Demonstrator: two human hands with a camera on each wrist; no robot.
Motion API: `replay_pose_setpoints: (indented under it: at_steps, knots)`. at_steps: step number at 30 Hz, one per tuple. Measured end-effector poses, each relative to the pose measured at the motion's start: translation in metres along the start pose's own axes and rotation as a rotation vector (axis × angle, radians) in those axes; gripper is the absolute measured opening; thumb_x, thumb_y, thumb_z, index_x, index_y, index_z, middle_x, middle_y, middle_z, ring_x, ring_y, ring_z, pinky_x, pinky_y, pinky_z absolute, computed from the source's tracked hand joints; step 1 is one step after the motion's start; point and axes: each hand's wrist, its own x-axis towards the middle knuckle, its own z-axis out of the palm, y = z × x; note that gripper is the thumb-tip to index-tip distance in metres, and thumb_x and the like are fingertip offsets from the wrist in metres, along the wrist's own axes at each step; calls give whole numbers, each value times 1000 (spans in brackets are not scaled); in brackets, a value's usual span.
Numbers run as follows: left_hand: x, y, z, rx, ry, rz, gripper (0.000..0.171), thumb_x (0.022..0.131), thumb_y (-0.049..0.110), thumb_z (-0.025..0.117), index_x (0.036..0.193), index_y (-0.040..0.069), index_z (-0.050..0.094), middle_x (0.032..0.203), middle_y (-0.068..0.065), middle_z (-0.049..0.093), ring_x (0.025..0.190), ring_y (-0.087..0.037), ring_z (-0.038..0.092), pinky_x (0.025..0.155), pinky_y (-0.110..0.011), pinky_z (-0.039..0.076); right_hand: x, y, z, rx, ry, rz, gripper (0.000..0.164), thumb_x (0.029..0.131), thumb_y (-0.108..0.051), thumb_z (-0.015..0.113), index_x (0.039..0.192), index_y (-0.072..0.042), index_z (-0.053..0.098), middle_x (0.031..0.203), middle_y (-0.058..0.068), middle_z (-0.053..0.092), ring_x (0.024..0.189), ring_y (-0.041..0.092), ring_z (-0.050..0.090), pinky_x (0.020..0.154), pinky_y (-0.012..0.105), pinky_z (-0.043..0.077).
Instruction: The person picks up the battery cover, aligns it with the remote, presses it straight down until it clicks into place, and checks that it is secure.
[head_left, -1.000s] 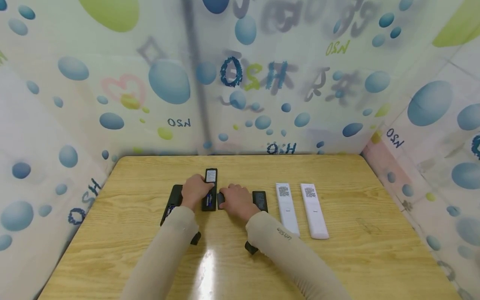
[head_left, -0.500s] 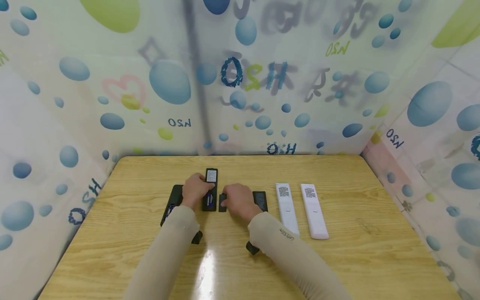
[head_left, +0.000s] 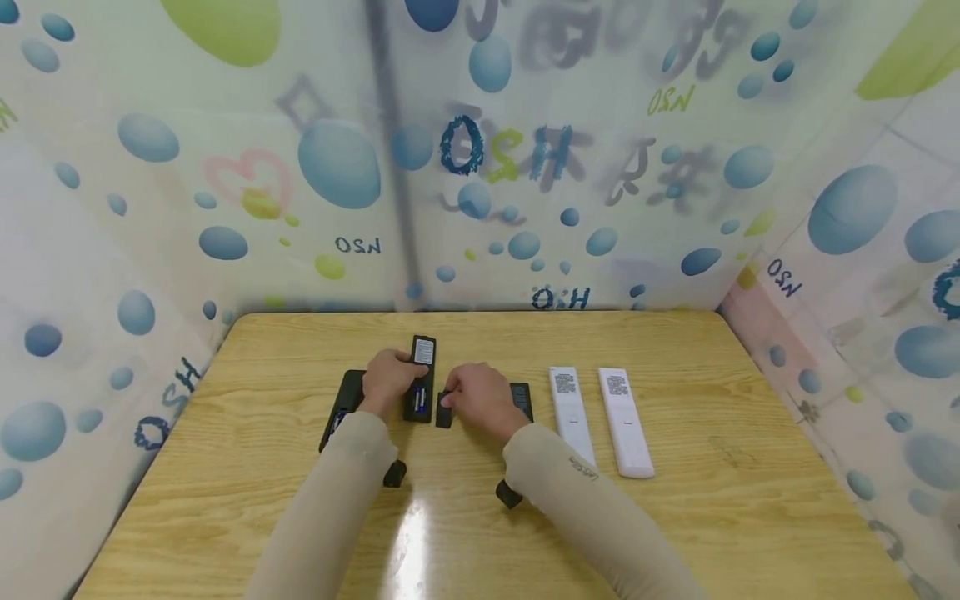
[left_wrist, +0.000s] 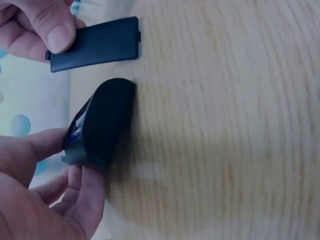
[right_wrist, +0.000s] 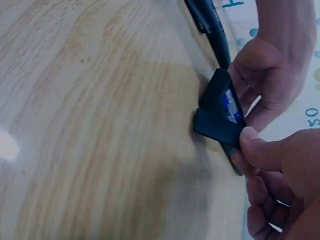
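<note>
My left hand [head_left: 387,382] grips a black remote control [head_left: 422,352] by its side, thumb on its back. The remote lies face down, its battery compartment uncovered and two blue-and-silver batteries [right_wrist: 230,106] inside. Just right of it, my right hand [head_left: 483,400] pinches a flat black battery cover [left_wrist: 100,45] between thumb and fingers. Small tabs stick out from the cover's ends in the left wrist view. In the right wrist view the cover overlaps the lower part of the remote.
Another black remote [head_left: 347,400] with batteries showing lies left, partly under my left arm. A small black piece [head_left: 395,473] rests beside that sleeve. Right of my right hand are a partly hidden black remote [head_left: 522,396] and two white remotes [head_left: 573,412] on the wooden table [head_left: 712,500].
My right hand has shifted slightly right, and the battery cover it pinches has moved a little toward me and away from the remote. The left hand keeps its hold on the remote.
</note>
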Motion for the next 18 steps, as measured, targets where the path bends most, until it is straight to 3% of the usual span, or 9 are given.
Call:
replay_pose_setpoints:
  at_steps: [9,13,18]
  knots:
    - [0,5,1,-223,-138,65,43,93,26,66,132,11,55,129,-13,59,109,-25,58,92,-40,51,-10,9,-26,50,14,4,13,86,-31,75,93,-20,73,86,-6,72,76,9,63,67,28,52]
    - [-8,11,4,-315,-171,84,42,93,22,66,131,10,53,129,-14,60,105,-24,58,87,-37,52,-14,17,-36,55,16,3,12,85,-30,76,91,-20,73,83,-7,71,72,8,61,65,27,51]
    - [-20,18,8,-361,-202,106,40,94,19,65,130,10,53,128,-15,61,101,-22,60,75,-29,53,-21,22,-45,50,11,-8,10,85,-29,76,89,-21,73,84,-8,71,71,7,59,64,26,49]
